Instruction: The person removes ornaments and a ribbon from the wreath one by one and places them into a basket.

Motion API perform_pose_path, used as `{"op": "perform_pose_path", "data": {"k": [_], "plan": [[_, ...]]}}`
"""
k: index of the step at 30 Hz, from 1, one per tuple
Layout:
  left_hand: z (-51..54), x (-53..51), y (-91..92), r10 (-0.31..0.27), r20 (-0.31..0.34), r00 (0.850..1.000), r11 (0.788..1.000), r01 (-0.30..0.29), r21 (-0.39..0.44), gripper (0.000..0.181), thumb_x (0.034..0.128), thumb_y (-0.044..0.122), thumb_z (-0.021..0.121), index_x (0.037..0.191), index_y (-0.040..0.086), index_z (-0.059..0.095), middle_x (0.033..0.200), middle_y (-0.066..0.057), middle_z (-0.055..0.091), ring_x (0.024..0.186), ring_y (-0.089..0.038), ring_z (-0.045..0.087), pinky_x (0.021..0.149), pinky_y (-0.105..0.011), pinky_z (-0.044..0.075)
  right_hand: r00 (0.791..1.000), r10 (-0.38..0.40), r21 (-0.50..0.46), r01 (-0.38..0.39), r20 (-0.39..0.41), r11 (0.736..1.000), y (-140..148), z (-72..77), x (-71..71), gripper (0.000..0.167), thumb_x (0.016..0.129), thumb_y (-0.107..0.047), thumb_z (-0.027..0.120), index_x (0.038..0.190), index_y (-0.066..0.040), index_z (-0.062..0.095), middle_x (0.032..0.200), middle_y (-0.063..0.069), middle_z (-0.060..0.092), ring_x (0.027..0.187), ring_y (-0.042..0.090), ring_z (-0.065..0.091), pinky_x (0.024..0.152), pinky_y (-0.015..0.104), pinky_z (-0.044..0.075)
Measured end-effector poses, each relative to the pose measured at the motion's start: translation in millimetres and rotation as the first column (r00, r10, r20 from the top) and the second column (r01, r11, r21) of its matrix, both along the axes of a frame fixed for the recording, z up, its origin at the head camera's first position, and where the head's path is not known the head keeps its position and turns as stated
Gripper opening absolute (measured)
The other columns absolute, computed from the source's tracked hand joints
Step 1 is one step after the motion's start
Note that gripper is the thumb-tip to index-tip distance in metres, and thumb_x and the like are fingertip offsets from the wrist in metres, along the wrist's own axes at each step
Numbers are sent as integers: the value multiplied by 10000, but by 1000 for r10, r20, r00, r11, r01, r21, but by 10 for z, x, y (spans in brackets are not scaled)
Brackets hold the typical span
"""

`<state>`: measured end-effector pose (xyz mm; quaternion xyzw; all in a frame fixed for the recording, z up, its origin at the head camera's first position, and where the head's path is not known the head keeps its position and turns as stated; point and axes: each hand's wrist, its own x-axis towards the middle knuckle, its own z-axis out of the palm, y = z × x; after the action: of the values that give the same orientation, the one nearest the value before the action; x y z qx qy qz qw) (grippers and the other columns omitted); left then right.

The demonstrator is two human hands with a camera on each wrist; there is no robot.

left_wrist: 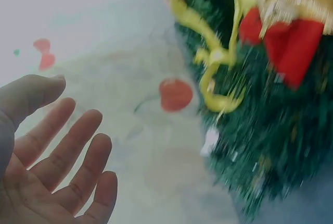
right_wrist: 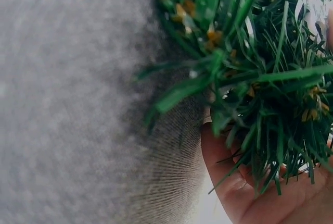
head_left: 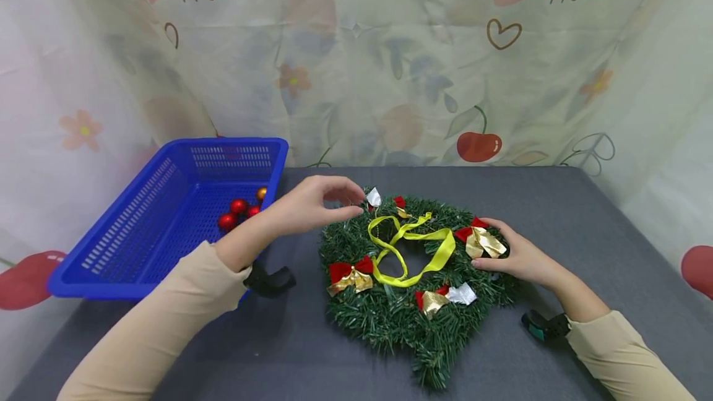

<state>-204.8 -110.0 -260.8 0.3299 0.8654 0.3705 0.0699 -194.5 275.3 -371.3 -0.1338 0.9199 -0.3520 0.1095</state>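
A green tinsel wreath (head_left: 384, 320) lies on the table, decorated with red, gold and silver bows and a loose yellow ribbon (head_left: 444, 251). My right hand (head_left: 520, 255) grips the wreath's right side, thumb by a red-and-gold bow (head_left: 484, 241). In the right wrist view, fingers (right_wrist: 223, 166) curl under the green tinsel (right_wrist: 270, 104), partly hidden by it. My left hand (head_left: 314, 203) hovers by the wreath's upper left edge near a silver bow (head_left: 374, 197). In the left wrist view its spread, slightly bent fingers (left_wrist: 78, 166) hold nothing, apart from the wreath (left_wrist: 270, 130).
To the left stands a blue plastic basket (head_left: 128, 203) with several red baubles (head_left: 227, 221) and a gold bauble (head_left: 261, 194) at its right side. The grey table (head_left: 312, 364) meets a printed curtain (head_left: 356, 91) at the back.
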Motion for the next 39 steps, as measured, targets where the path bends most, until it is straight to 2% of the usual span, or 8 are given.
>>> {"op": "perform_pose_path", "data": {"k": [4, 12, 21, 29, 33, 39], "plan": [[-89, 53, 125, -68, 31, 997, 997, 69, -24, 257, 904, 183, 607, 1144, 95, 627, 1139, -79, 663, 1086, -197, 613, 994, -379, 461, 1000, 0, -3, 0, 3, 1000, -5, 1, -3, 875, 836, -375, 679, 1475, -72, 164, 1479, 313, 195, 1315, 514, 262, 931, 656, 347], [-264, 114, 294, -148, 85, 985, 987, 153, -58, 269, 910, 191, 600, 1150, 73, 629, 1155, -86, 655, 1101, -213, 611, 977, -311, 473, 1000, -5, 4, 5, 7, 1000, -6, 7, -8, 878, 836, -382, 677, 1476, -74, 162, 1472, 316, 207, 1304, 512, 284, 921, 648, 359], [-472, 174, 428, -179, 123, 976, 976, 192, -107, 320, 916, 221, 596, 1200, 76, 603, 1194, -106, 638, 1121, -246, 597, 943, -318, 483, 1000, -8, 1, 8, 14, 1000, 0, 8, -4, 879, 836, -382, 677, 1478, -80, 158, 1483, 316, 183, 1318, 523, 249, 928, 664, 342], [-657, 212, 455, -218, 158, 963, 967, 235, -95, 325, 908, 179, 601, 1199, 35, 607, 1195, -139, 633, 1101, -283, 601, 833, -174, 481, 1000, -5, -1, 5, 14, 1000, 1, -7, -8, 879, 838, -380, 675, 1481, -80, 155, 1485, 310, 184, 1321, 516, 251, 933, 663, 340], [-694, 235, 457, -238, 165, 957, 961, 257, -105, 310, 901, 155, 607, 1192, 48, 619, 1187, -128, 636, 1057, -266, 622, 831, -171, 483, 1000, -8, -5, 8, 19, 1000, -1, -3, -2, 882, 839, -379, 675, 1482, -81, 149, 1482, 310, 188, 1319, 512, 257, 932, 662, 342], [-711, 247, 465, -233, 165, 958, 958, 255, -131, 295, 883, 144, 631, 1170, 76, 639, 1164, -91, 650, 1032, -224, 628, 801, -170, 487, 1000, -8, -9, 8, 24, 1000, -5, 4, 5, 884, 839, -376, 675, 1482, -79, 147, 1482, 312, 183, 1320, 512, 252, 933, 664, 340]]}}
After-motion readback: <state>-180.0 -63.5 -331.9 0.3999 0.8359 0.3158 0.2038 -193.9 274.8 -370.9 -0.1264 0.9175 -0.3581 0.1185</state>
